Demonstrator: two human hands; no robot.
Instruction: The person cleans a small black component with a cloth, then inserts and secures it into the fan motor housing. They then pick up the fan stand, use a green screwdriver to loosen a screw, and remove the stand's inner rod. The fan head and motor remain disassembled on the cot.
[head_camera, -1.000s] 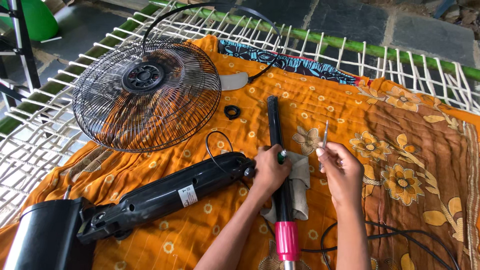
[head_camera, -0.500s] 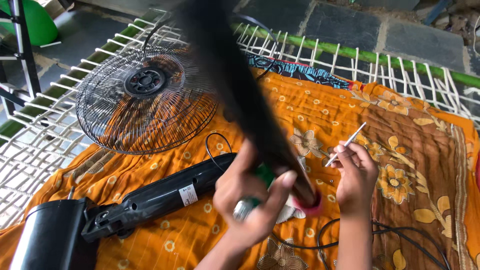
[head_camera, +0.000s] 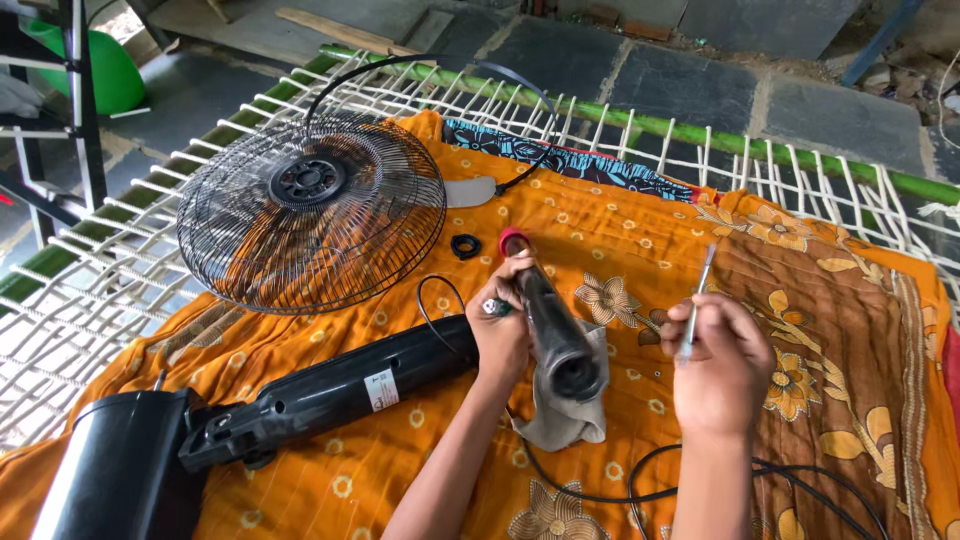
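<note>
Left hand (head_camera: 500, 335) grips the black fan pole (head_camera: 550, 320) tilted up — open end facing me — right hand (head_camera: 722, 365) pinches a screwdriver (head_camera: 696, 300).

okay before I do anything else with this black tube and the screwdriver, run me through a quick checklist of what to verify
1. Left hand grips the black tube firmly: ok.
2. Tube's open end faces you, red end points away: ok.
3. Right hand holds the screwdriver, tip up and apart from the tube: ok.
4. Inside of the tube free of debris: cannot tell, too dark.
5. Grey cloth lies under the tube: ok.
6. Black cable loops near your right forearm, possible snag: not ok.
</note>
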